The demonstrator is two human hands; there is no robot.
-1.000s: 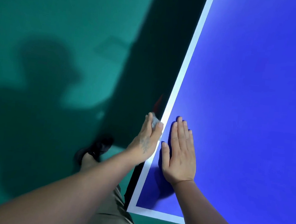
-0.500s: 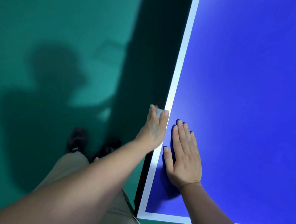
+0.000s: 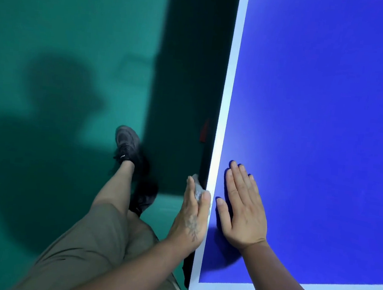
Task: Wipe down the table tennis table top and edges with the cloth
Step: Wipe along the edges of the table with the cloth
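Green floor (image 3: 68, 27) at left, our dark shoe (image 3: 127, 143) on it. Our left hand (image 3: 194, 211) holds the grey cloth (image 3: 197, 188) against the counter (image 3: 329, 111) side edge, cloth pinched between straight fingers (image 3: 190, 191) and thumb, poking out near the fingertips. Our right hand (image 3: 241, 210) lies flat on the blue top, fingers together, just beside the white line (image 3: 227, 101).

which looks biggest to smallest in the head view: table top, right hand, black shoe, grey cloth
1. table top
2. right hand
3. black shoe, which looks smaller partly because it lies farther from the camera
4. grey cloth, mostly hidden by the left hand
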